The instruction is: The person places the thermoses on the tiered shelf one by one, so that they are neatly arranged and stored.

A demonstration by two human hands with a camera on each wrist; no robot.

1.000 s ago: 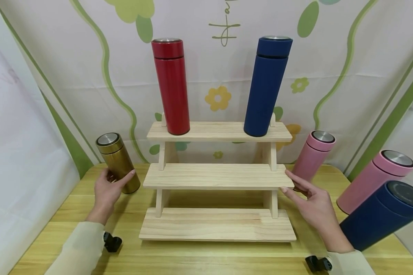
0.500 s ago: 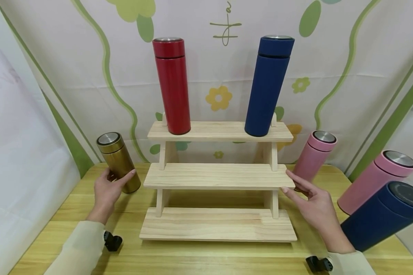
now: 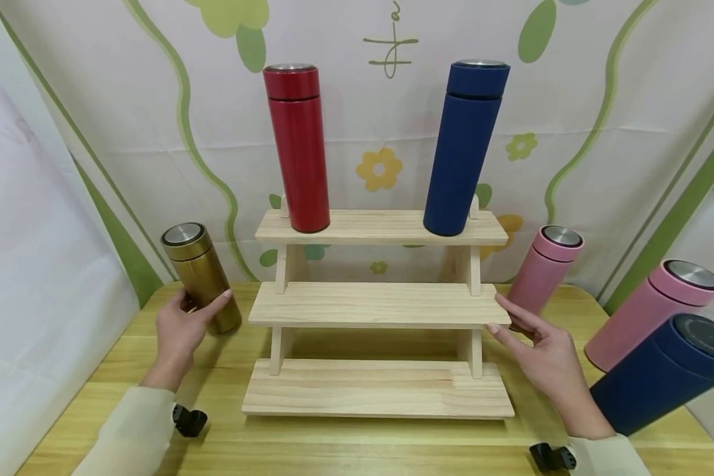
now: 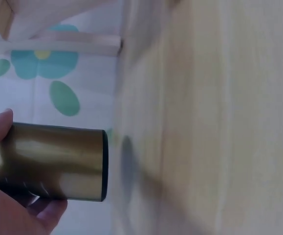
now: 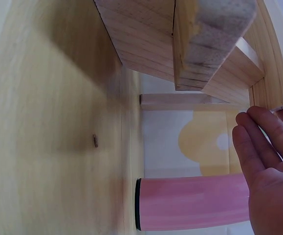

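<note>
My left hand (image 3: 178,334) grips the gold thermos bottle (image 3: 196,268) around its lower body, left of the three-tier wooden display stand (image 3: 377,304). In the left wrist view a narrow gap and a shadow show between the bottle's base (image 4: 104,165) and the table. My right hand (image 3: 550,363) holds the right end of the middle shelf, thumb at the front edge and forefinger farther back. Its other fingers (image 5: 266,142) extend beneath the shelf in the right wrist view. A red thermos (image 3: 300,158) and a blue thermos (image 3: 465,158) stand on the top shelf.
Behind my right hand stands a pink thermos (image 3: 541,274). Farther right are another pink thermos (image 3: 642,320) and a larger dark blue one (image 3: 654,377), close to my right forearm. A patterned curtain (image 3: 381,106) hangs behind the wooden table (image 3: 333,446).
My left hand has shifted slightly left and lifted the gold thermos a little, its top tilting left. The right hand stays at the shelf end.
</note>
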